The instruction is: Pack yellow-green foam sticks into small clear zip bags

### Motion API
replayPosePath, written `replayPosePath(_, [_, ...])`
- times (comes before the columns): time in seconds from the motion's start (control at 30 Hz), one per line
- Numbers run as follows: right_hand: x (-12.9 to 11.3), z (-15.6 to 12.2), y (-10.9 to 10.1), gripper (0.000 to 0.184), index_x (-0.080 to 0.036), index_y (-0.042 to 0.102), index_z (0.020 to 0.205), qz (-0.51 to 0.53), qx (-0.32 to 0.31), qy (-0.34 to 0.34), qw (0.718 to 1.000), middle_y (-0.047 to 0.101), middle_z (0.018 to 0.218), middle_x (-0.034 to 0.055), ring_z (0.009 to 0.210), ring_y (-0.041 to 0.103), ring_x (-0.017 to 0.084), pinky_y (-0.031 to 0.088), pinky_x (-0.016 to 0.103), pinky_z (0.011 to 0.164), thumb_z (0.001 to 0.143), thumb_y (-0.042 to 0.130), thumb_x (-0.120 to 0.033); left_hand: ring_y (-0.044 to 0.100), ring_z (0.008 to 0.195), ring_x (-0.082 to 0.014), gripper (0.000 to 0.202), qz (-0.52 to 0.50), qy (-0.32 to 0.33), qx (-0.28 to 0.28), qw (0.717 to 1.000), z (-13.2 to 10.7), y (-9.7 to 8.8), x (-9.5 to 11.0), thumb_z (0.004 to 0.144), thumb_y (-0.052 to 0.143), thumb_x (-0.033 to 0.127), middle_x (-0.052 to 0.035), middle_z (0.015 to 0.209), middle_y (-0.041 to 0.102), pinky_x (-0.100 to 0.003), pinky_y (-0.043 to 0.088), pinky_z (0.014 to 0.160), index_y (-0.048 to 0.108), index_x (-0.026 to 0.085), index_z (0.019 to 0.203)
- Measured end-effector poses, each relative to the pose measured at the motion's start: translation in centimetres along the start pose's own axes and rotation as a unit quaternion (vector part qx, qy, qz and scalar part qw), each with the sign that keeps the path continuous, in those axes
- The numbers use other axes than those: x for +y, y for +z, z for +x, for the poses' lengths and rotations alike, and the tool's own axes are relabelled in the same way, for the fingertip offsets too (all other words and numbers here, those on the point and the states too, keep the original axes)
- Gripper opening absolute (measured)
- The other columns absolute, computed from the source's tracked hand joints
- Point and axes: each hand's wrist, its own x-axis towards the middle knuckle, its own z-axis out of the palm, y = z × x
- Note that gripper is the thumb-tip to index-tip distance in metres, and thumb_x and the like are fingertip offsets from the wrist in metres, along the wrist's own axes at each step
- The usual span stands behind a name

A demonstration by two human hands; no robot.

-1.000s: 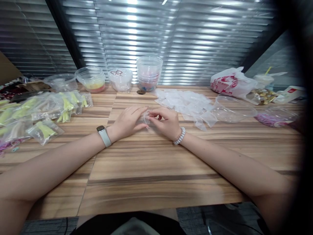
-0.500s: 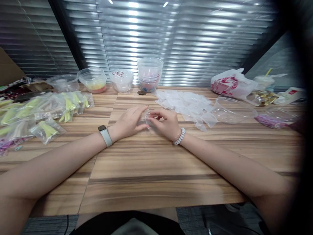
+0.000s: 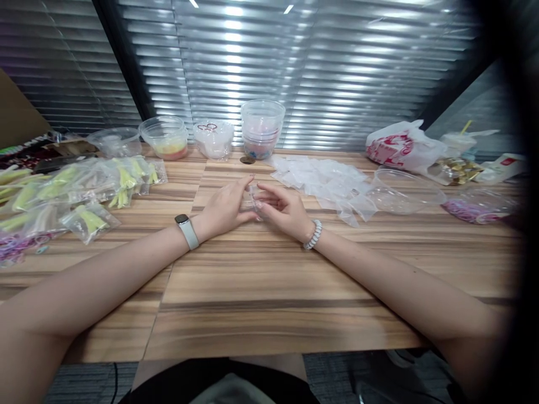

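A small clear plastic bag (image 3: 254, 203) is pinched between my two hands at the middle of the wooden table (image 3: 286, 280). Its thin film is mostly hidden by my fingers. My left hand (image 3: 225, 206), with a white-strapped watch (image 3: 187, 231) on the wrist, holds the bag's left side. My right hand (image 3: 282, 207), with a white beaded bracelet (image 3: 313, 234) on the wrist, grips its right side. Both wrists rest low near the table.
Clear bags of yellow-green items (image 3: 84, 191) lie at left. A heap of clear plastic bags (image 3: 324, 185) lies ahead right. Clear tubs (image 3: 261, 129) stand at the back, by window blinds. A printed plastic bag (image 3: 404, 147) sits at back right.
The view has drifted slightly, moving the table items a little rightward. My hands stay together on the small bag, and my left fingers look straighter.
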Motion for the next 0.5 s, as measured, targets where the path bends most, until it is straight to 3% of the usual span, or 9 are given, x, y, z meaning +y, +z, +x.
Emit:
replayPosePath(0.17, [0.5, 0.2, 0.1, 0.048, -0.019, 0.057, 0.122, 0.006, 0.02, 0.037, 0.999, 0.067, 0.098, 0.0066, 0.085, 0.068, 0.018, 0.059, 0.033, 0.081, 0.077, 0.071, -0.029, 0.052, 0.118, -0.0281, 0.095, -0.051, -0.02, -0.023, 0.998, 0.0, -0.1, -0.1, 0.073, 0.071, 0.057, -0.0173, 0.133, 0.049, -0.038, 0.042, 0.1, 0.029, 0.011, 0.144])
replayPosePath(0.27, [0.9, 0.5, -0.1, 0.049, -0.018, 0.056, 0.119, 0.017, 0.061, 0.048, 0.997, 0.065, 0.096, 0.0066, 0.089, 0.066, 0.019, 0.059, 0.035, 0.082, 0.075, 0.073, -0.03, 0.053, 0.116, -0.0253, 0.073, -0.151, -0.066, -0.011, 0.986, 0.3, -0.3, -0.3, 0.088, 0.056, 0.051, -0.0173, 0.131, 0.051, -0.036, 0.042, 0.098, 0.032, 0.009, 0.143])
replayPosePath(0.33, [1.1, 0.6, -0.3, 0.051, -0.018, 0.055, 0.118, 0.02, 0.084, 0.057, 0.995, 0.063, 0.093, 0.0054, 0.086, 0.066, 0.018, 0.058, 0.034, 0.081, 0.073, 0.074, -0.031, 0.058, 0.109, -0.0225, 0.057, -0.249, -0.148, 0.013, 0.957, 0.6, -0.5, -0.6, 0.096, 0.041, 0.046, -0.0157, 0.121, 0.058, -0.035, 0.045, 0.093, 0.039, 0.008, 0.139])
replayPosePath(0.4, [1.3, 0.7, -0.5, 0.053, -0.019, 0.054, 0.118, 0.022, 0.1, 0.068, 0.992, 0.061, 0.091, 0.004, 0.081, 0.065, 0.017, 0.058, 0.033, 0.078, 0.072, 0.075, -0.031, 0.062, 0.096, -0.0211, 0.053, -0.351, -0.255, 0.015, 0.901, 1.0, -0.7, -0.8, 0.096, 0.036, 0.046, -0.0141, 0.109, 0.063, -0.033, 0.05, 0.081, 0.048, 0.008, 0.131])
replayPosePath(0.47, [1.3, 0.8, -0.6, 0.053, -0.019, 0.053, 0.118, 0.023, 0.112, 0.077, 0.99, 0.06, 0.09, 0.003, 0.076, 0.064, 0.015, 0.058, 0.032, 0.075, 0.072, 0.075, -0.031, 0.06, 0.077, -0.0172, 0.047, -0.419, -0.315, -0.023, 0.851, 1.4, -1.0, -0.9, 0.092, 0.045, 0.047, -0.0107, 0.094, 0.063, -0.027, 0.049, 0.065, 0.059, 0.008, 0.115])
replayPosePath(0.5, [1.3, 0.8, -0.7, 0.053, -0.02, 0.053, 0.118, 0.024, 0.115, 0.08, 0.99, 0.06, 0.089, 0.0027, 0.075, 0.064, 0.015, 0.058, 0.032, 0.075, 0.072, 0.075, -0.032, 0.057, 0.068, -0.0143, 0.042, -0.431, -0.317, -0.049, 0.843, 1.4, -1.1, -0.9, 0.09, 0.05, 0.046, -0.008, 0.085, 0.061, -0.024, 0.046, 0.058, 0.062, 0.008, 0.105])
